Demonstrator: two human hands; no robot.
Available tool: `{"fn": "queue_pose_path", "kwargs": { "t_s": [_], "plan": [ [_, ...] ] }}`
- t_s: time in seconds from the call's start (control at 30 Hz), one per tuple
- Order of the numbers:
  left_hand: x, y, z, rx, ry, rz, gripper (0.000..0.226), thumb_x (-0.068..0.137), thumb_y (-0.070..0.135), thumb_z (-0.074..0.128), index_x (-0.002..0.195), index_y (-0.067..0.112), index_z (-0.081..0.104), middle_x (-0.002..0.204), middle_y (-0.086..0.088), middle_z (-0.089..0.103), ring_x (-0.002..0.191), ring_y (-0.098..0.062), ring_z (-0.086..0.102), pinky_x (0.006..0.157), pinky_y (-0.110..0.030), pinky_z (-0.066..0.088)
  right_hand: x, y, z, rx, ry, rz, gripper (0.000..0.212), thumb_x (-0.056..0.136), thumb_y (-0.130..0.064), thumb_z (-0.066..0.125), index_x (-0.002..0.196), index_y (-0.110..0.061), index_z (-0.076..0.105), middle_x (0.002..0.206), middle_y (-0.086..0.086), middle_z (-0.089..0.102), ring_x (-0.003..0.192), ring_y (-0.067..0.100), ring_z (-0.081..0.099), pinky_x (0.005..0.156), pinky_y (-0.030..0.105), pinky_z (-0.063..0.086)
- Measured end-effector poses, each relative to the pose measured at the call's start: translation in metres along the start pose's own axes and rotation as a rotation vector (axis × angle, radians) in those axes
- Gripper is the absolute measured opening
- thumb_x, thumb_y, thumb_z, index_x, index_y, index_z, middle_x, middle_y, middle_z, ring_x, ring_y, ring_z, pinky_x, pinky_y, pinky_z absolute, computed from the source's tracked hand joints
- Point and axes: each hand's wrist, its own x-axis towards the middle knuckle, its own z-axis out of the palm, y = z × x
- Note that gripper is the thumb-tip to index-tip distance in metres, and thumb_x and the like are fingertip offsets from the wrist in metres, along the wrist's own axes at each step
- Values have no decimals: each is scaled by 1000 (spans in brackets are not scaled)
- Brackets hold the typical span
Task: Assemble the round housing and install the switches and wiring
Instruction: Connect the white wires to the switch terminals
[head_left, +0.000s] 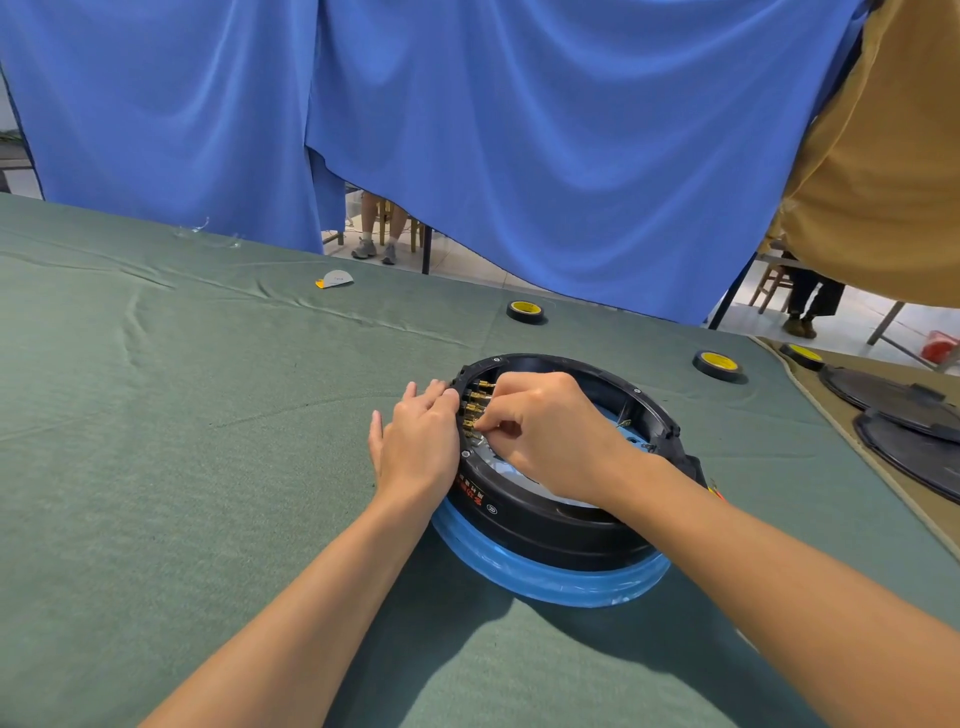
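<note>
Glossy black plastic housing (545, 525); brass terminals (480, 397); matt green cloth (182, 415).

Your grip sat over a table under green cloth (208, 415). Beyond it, a blue curtain (519, 156) hung in folds, and a mustard cloth (883, 156) hung far to its right. Gaps below them showed you a pale, brightly lit tiled floor (457, 260) and a wooden chair (774, 283).

Housing (545, 525) on table (182, 441); tape rolls (525, 310) behind; lids (914, 452) right.

3 tapes (525, 310) (718, 365) (802, 356), 2 lids (883, 392) (914, 452), 1 housing (545, 525)
</note>
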Motion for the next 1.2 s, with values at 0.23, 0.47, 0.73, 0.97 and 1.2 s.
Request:
{"fn": "queue_pose_path", "kwargs": {
  "t_s": [0.23,0.47,0.73,0.97,1.2],
  "plan": [
    [-4,-9,-7,201,-153,73,46,105,35,20,148,29,37,160,13,23,147,0,8,116,-36,-14,-1,2,2,13,22,-15,9,76,4,73,77,-4,77,74,6,65,63,19,61,60,36,55],
    [-16,-18,-1,173,-55,133,53,102,39,27,152,20,31,160,13,21,144,8,8,115,-29,-13,0,0,2,-39,10,-44,6,77,1,72,76,-4,76,71,7,64,62,22,61,57,39,54],
    [-15,-19,4,168,-21,128,48,105,29,28,152,21,31,160,13,21,142,10,8,112,-24,-14,4,-5,2,-55,17,-68,8,78,0,71,79,-3,78,70,9,68,62,22,64,60,38,57],
    [-15,-19,3,208,-24,144,52,102,37,22,150,22,36,159,13,23,144,8,11,112,-25,-12,6,-6,-2,-33,-4,-41,8,77,1,74,82,-3,79,76,10,73,69,22,68,69,34,57],
    [-15,-13,-6,129,37,146,61,88,45,38,143,22,48,155,10,35,143,4,20,114,-27,-6,10,13,-9,152,33,400,12,88,-23,69,93,-14,77,86,-2,74,78,6,63,76,23,51]
  ]
}}
